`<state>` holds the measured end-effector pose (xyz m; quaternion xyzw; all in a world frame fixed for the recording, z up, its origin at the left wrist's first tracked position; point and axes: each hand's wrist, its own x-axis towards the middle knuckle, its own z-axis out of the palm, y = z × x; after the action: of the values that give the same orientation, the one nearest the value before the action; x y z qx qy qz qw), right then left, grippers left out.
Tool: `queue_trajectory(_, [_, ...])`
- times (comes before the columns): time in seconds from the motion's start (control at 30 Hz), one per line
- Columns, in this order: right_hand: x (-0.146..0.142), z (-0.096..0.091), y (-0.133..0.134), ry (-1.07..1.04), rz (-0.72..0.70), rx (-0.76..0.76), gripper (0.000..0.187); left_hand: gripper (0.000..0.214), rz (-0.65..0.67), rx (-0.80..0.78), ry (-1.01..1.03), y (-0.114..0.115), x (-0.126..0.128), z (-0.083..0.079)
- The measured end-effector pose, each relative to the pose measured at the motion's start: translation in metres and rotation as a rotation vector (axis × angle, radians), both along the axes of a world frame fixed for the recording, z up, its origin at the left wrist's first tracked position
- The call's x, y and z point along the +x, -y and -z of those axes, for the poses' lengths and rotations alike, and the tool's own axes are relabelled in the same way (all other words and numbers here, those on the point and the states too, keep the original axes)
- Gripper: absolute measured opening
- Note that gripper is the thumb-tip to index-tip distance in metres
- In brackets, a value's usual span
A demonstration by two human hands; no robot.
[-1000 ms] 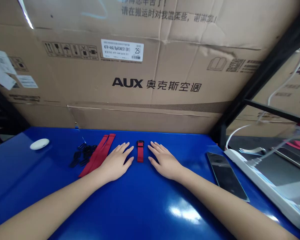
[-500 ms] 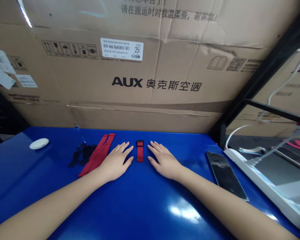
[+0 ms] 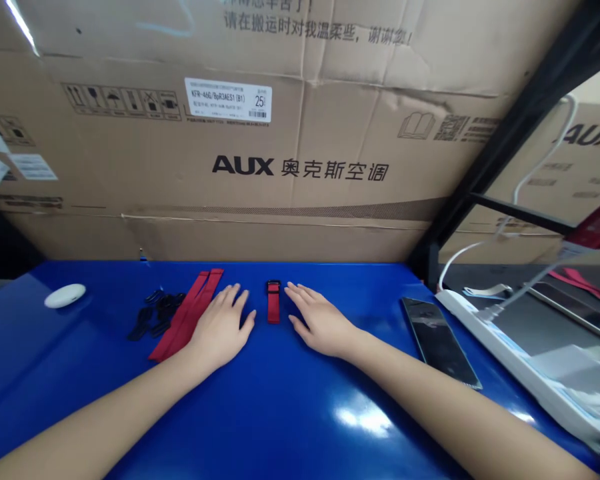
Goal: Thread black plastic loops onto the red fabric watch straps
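Observation:
My left hand (image 3: 223, 327) lies flat with fingers apart, holding nothing. Its outer edge is against or just over the red webbing straps (image 3: 187, 317), which lie lengthwise on the blue tabletop. My right hand (image 3: 317, 320) rests palm down, fingers stretched out and holding nothing. Between my two hands lies a short red strap (image 3: 273, 308) with a black buckle (image 3: 273, 287) at its far end; neither hand touches it. Left of the long straps is a small pile of black plastic buckles (image 3: 163, 310), partly overlapping one another.
A white oval object (image 3: 65, 295) sits at the left. On the right lie a dark phone (image 3: 440, 340) and a long white power strip (image 3: 510, 360) with a cable. A large cardboard box (image 3: 300, 133) stands behind the blue table (image 3: 280, 413), beside a black metal frame (image 3: 500, 133).
The view has shifted slightly to the right. My left hand has drawn back a little toward the long straps, away from the short strap. The right hand looks nearly unchanged.

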<state>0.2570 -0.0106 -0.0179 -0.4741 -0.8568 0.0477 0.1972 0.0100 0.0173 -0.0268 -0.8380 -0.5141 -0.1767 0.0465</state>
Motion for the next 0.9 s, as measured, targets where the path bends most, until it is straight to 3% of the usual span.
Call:
queue_trajectory(0.13, [-0.009, -0.010, 0.008, 0.018, -0.265, 0.039, 0.055, 0.056, -0.185, 0.123, -0.046, 0.012, 0.000, -0.002])
queue_trajectory(0.27, [-0.009, -0.007, 0.010, -0.004, -0.247, 0.006, 0.047, 0.058, -0.204, 0.067, -0.095, 0.019, 0.000, -0.004])
queue_trajectory(0.4, [0.014, -0.001, 0.003, -0.030, -0.087, -0.021, 0.044, 0.053, -0.191, 0.069, -0.169, 0.024, 0.000, -0.008])
queue_trajectory(0.57, [0.059, -0.001, -0.018, 0.069, 0.312, -0.062, 0.035, 0.049, -0.306, 0.096, -0.226, 0.026, -0.004, -0.020])
queue_trajectory(0.67, [0.079, -0.003, -0.029, 0.132, 0.493, -0.121, 0.033, 0.043, -0.363, 0.090, -0.225, 0.017, -0.015, -0.026])
queue_trajectory(0.77, [0.087, -0.001, -0.033, 0.176, 0.569, -0.161, 0.034, 0.040, -0.442, 0.064, -0.192, -0.001, -0.027, -0.029])
queue_trajectory(0.9, [0.075, 0.006, -0.033, 0.228, 0.624, -0.145, 0.038, 0.039, -0.522, -0.079, -0.205, -0.022, -0.040, -0.028])
